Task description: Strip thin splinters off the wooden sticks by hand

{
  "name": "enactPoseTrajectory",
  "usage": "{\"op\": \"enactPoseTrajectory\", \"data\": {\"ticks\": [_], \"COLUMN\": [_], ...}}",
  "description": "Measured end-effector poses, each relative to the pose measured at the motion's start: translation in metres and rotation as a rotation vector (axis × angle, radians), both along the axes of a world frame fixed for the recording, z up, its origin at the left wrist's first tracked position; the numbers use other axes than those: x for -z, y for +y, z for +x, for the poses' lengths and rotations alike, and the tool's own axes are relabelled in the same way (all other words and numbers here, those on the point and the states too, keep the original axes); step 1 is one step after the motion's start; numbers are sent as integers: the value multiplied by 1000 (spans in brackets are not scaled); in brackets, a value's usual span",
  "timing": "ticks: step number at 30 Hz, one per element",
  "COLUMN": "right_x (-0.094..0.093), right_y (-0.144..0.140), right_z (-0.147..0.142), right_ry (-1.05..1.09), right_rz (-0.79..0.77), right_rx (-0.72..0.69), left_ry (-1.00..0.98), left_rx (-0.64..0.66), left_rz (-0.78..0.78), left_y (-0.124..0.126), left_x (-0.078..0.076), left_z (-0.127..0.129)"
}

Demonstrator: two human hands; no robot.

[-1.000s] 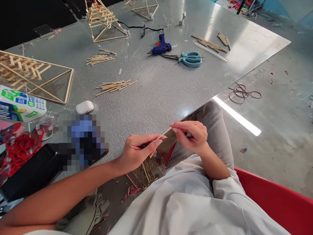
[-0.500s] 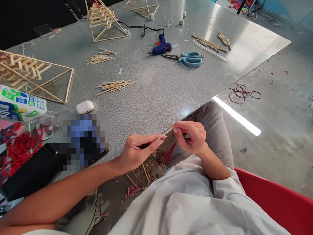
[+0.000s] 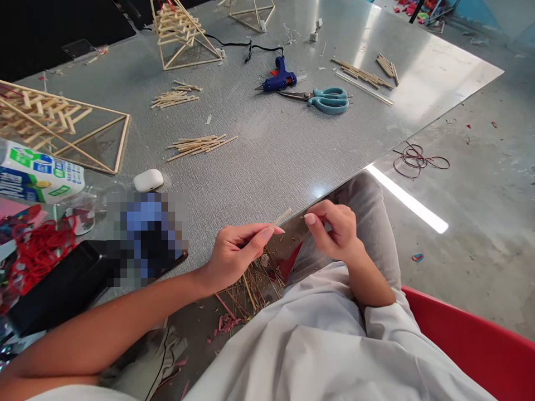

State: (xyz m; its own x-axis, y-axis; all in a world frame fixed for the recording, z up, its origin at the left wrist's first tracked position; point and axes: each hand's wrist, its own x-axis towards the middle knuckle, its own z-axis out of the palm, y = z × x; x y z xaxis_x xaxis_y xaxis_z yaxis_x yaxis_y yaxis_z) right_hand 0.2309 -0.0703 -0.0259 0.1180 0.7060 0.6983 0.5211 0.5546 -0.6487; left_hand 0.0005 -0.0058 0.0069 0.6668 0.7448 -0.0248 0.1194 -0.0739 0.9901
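The fingers (image 3: 267,233) of the left hand (image 3: 236,256) are pinching one end of a thin stick (image 3: 283,217), with thumb and forefinger closed narrowly on it. The stick is lying just over the near edge of the table (image 3: 292,150), and its long axis is running from lower left to upper right, with the free end pointing away from the person, toward the right hand (image 3: 336,231). That hand is curling loosely just beside the free end; whether its fingertips are touching the stick I cannot tell, and it seems to be holding something small and pale that I cannot make out.

The held end of the stick is hiding inside the left fingers. A blurred patch is covering something near the left forearm, beside a black flat thing cut off at the edge.

Loose stick scraps (image 3: 251,289) are lying below the hands, under the table edge. On the table a bundle of sticks (image 3: 200,146) is lying ahead of the left hand, with a white case (image 3: 147,180) to its left. Farther away are the scissors (image 3: 326,100) and a blue glue gun (image 3: 279,79), and stick frames (image 3: 62,128) are standing at the left. Nothing is standing between the hands and the stick.
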Motion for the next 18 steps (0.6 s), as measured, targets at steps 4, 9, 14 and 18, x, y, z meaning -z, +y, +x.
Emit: {"op": "enactPoseTrajectory", "data": {"ticks": [4,9,14,18], "right_x": [-3,-3,-2,-2], "right_y": [2,2,4,6], "right_z": [-7,-17,-19,-18], "right_ry": [9,41,45,27], "right_rz": [-60,-107,-50,30], "right_rx": [-99,-105,-49,-40], "left_ry": [20,55,43,52], "left_rx": [-6,-31,-10,-4], "left_rz": [2,76,96,128], "left_y": [0,-1,-1,-1], "left_x": [0,-3,-4,-7], "left_z": [-1,1,3,3]}}
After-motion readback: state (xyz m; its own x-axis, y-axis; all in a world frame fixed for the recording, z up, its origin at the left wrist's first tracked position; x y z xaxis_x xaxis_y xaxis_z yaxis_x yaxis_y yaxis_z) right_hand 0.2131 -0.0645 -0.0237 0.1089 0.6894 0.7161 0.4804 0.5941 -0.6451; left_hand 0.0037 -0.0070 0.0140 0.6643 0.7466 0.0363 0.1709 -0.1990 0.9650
